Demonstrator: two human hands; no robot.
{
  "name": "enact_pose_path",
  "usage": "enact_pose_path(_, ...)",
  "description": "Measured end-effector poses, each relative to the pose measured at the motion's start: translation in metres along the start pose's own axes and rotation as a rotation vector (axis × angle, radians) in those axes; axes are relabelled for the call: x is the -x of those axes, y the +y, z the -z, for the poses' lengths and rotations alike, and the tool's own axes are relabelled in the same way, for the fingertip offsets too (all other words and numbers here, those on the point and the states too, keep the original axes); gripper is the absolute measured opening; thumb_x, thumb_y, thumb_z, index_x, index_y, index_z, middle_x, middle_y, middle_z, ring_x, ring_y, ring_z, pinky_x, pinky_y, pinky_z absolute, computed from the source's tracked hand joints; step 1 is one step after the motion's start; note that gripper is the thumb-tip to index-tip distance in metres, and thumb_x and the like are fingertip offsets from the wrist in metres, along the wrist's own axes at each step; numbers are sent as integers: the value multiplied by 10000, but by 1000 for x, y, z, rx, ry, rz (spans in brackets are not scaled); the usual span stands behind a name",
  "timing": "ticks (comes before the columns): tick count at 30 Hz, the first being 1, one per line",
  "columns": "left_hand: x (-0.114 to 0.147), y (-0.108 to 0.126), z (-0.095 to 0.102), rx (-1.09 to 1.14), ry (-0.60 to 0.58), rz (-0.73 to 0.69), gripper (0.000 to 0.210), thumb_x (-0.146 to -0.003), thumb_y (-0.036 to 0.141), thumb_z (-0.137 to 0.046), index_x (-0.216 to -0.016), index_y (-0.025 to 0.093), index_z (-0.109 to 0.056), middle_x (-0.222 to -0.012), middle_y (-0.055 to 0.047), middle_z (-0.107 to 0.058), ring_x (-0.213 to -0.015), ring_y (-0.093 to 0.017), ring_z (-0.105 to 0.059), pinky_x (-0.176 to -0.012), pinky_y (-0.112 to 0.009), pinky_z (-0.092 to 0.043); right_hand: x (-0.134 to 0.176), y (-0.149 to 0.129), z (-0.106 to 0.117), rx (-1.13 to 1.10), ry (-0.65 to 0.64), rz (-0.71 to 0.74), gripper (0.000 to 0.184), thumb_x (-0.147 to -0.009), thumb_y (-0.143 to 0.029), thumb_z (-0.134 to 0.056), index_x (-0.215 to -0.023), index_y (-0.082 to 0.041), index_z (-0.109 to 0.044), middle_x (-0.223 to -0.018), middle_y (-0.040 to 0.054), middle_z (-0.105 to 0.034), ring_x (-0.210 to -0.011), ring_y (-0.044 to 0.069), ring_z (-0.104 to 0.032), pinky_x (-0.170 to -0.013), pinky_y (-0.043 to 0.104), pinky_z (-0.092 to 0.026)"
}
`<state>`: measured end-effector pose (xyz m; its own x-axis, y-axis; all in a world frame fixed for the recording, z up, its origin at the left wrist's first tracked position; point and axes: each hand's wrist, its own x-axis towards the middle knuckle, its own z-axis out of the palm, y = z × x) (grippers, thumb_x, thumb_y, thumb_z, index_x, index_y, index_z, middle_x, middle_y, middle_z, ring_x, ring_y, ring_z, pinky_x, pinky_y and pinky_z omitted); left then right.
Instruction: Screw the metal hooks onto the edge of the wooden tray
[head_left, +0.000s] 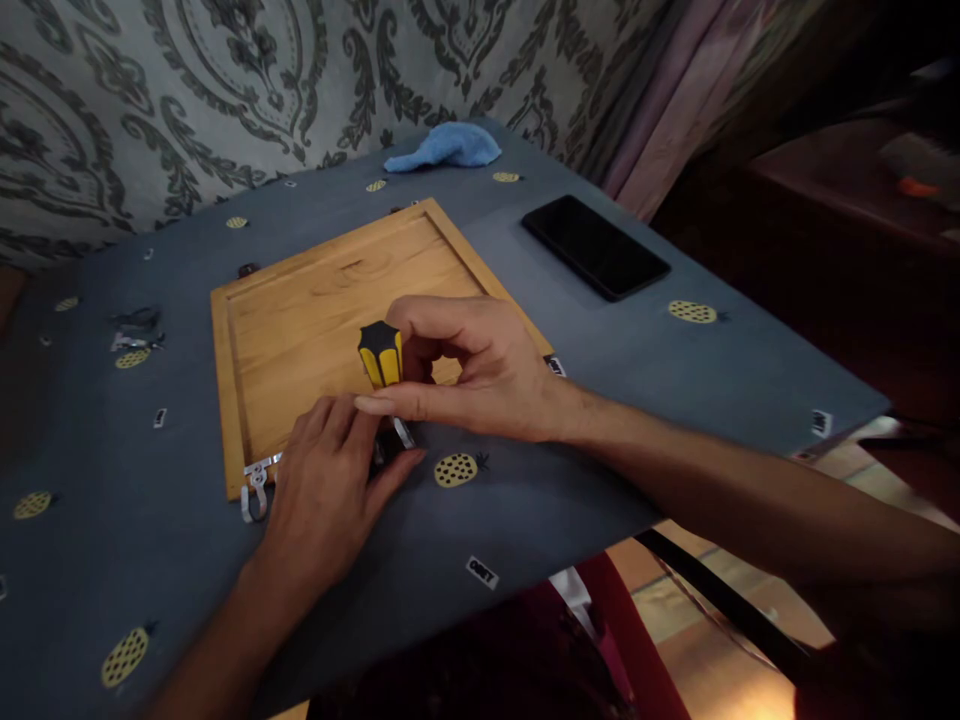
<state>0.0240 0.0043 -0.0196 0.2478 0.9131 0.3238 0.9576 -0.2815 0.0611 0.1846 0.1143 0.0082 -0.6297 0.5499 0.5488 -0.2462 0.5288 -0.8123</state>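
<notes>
A wooden board [322, 330] with a raised frame lies flat on the table. Along its near edge runs a metal hook rail [259, 490], partly covered by my left hand [326, 490]. That hand is closed over the rail and the board's edge, thumb on the near side by a second hook [403, 432]. My right hand [480, 375] pinches a yellow and black screwdriver [382, 355], which stands nearly upright over the rail. The screwdriver's tip is hidden behind my fingers.
A black phone [596, 245] lies right of the board, and a blue cloth [446, 147] at the back by the patterned wall. Small metal pieces [137, 330] lie to the left. Dark fittings [247, 270] show at the board's far edge. The table's front edge [570, 555] is close to me.
</notes>
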Motion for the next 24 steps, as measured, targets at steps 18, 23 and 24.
enact_pose_path(18,0,-1,-1,-12,40,-45,354,-1003,484,-440,-984,150,-555,-906,-95,-600,-820,-272,-577,-705,-419,-500,0,2,0,-15,-41,30,322,-871,-220,-730,-719,-189,-448,-689,-78,-424,-600,46,-402,-534,181,-376)
enact_pose_path(23,-1,-1,-1,-45,42,-44,384,-1009,499,-416,-976,145,-561,-878,-91,-598,-810,-269,-574,-703,-412,-496,2,3,-2,46,14,32,366,-902,-372,-708,-727,-189,-443,-686,-80,-421,-590,44,-396,-520,173,-372)
enact_pose_path(24,-1,-1,-1,-50,43,-44,394,-1010,507,-409,-982,145,-562,-874,-89,-599,-811,-267,-574,-705,-410,-496,2,3,-2,66,22,43,371,-908,-383,-700,-727,-189,-441,-688,-81,-421,-591,44,-398,-524,173,-373)
